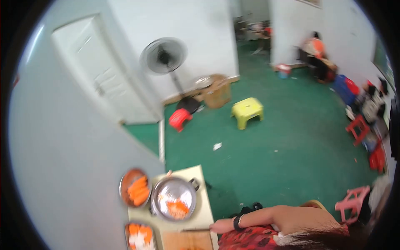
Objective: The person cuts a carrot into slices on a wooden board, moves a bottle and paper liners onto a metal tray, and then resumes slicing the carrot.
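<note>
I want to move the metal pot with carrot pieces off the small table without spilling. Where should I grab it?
Take the metal pot by its dark side handle at the upper right rim, coming in from the open floor side. A second handle probably sits opposite, at the lower left rim, but it is too blurred to confirm. The rim looks thin, so the handle seems the surer hold.

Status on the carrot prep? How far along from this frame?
Done: cut orange pieces lie in the pot; the bowl holds long carrot pieces, and a tray has orange and white pieces. In hand: one hand holds a knife at the cutting board; which hand it is, and where the other is, cannot be told. Left: probably the bowl's long pieces, though the board is mostly cut off.
</note>
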